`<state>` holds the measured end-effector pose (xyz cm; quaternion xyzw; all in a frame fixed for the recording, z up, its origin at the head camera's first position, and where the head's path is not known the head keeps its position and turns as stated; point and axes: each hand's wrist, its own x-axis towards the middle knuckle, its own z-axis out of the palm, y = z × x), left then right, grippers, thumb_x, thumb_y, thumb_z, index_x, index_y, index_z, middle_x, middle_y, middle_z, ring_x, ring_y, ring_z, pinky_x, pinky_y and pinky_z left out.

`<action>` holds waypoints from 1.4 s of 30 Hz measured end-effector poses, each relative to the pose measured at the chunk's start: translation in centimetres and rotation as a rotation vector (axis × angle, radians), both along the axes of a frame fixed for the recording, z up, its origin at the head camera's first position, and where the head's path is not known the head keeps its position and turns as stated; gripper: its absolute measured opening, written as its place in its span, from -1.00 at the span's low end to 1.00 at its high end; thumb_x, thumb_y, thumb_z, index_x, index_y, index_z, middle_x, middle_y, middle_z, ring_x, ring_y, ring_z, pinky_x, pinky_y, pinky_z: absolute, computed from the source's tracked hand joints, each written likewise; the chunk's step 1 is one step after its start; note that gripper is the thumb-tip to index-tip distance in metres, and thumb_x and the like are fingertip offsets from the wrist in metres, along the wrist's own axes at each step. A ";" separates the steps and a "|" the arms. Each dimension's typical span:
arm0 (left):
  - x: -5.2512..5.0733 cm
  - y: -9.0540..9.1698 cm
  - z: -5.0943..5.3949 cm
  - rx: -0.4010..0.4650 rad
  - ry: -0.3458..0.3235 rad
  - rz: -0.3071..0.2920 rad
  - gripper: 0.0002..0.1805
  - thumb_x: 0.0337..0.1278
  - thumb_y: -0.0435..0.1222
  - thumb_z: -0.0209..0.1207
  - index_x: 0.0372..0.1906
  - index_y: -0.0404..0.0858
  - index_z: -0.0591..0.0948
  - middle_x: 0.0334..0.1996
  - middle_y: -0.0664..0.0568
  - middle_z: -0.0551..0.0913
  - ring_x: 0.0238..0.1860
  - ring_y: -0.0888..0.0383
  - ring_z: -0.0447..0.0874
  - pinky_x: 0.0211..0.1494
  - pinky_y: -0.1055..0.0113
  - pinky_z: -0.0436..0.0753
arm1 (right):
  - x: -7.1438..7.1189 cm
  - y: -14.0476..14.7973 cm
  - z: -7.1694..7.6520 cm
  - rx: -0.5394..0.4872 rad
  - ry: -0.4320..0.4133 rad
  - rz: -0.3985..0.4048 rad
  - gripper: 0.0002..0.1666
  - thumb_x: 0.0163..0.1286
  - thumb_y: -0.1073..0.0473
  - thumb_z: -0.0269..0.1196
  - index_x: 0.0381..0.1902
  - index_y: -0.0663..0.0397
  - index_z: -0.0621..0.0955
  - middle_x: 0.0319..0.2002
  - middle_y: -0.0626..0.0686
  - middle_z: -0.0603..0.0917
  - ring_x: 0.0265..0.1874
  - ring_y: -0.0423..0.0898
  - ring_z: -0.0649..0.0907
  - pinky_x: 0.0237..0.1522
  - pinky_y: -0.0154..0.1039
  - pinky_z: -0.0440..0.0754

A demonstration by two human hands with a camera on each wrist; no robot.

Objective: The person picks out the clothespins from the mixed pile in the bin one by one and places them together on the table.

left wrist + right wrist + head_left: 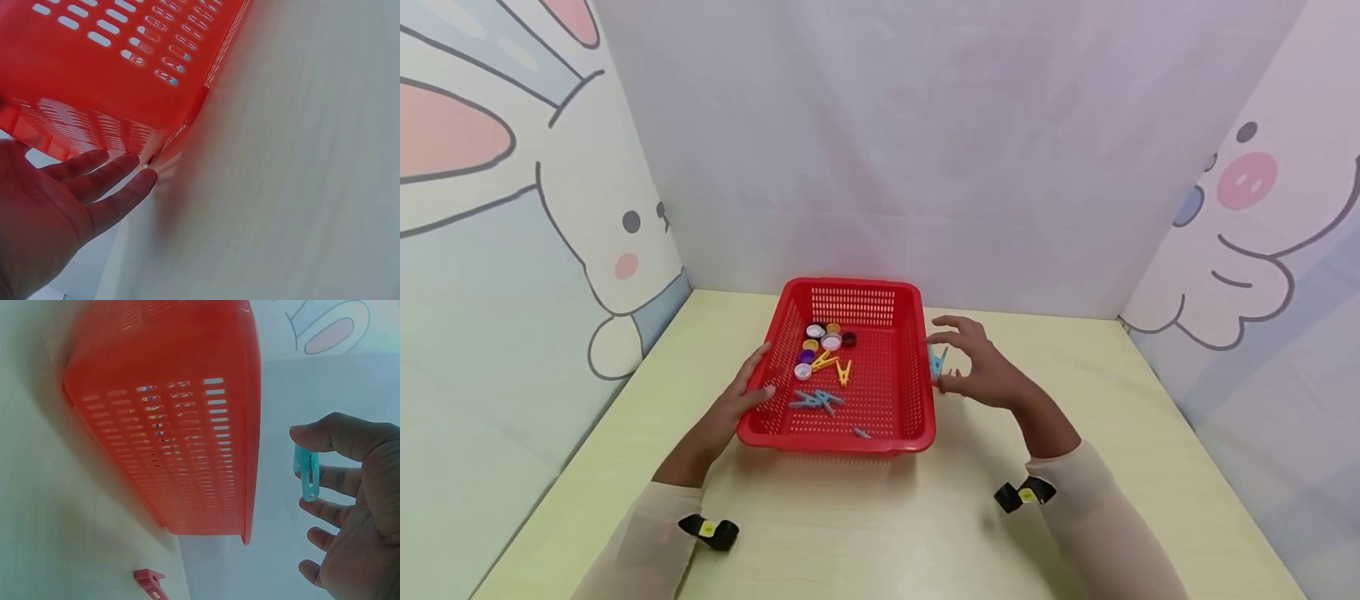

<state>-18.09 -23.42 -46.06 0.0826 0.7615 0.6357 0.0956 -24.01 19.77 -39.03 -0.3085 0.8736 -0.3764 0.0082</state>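
Fingers of my right hand (983, 367) pinch a blue peg (305, 467); I'd lift well clear of the basket (835, 444) my left hand (728, 415) holds.

Glossy plas. basket (162, 356), smooth plas. clip (309, 475)

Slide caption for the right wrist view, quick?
Right hand pinches a blue clothespin beside the red basket; a red clothespin lies below.
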 end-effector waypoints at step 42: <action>-0.1 -0.3 0.0 -0.011 -0.014 0.003 0.07 0.53 -0.24 0.20 0.81 0.24 -0.21 0.71 -0.24 0.10 0.57 -0.37 0.32 0.18 0.12 0.86 | 0.4 1.8 -6.1 0.159 -0.132 -0.072 -0.27 0.11 0.18 0.65 0.28 -0.04 0.72 0.59 0.33 0.33 0.47 0.33 0.38 0.21 0.31 0.76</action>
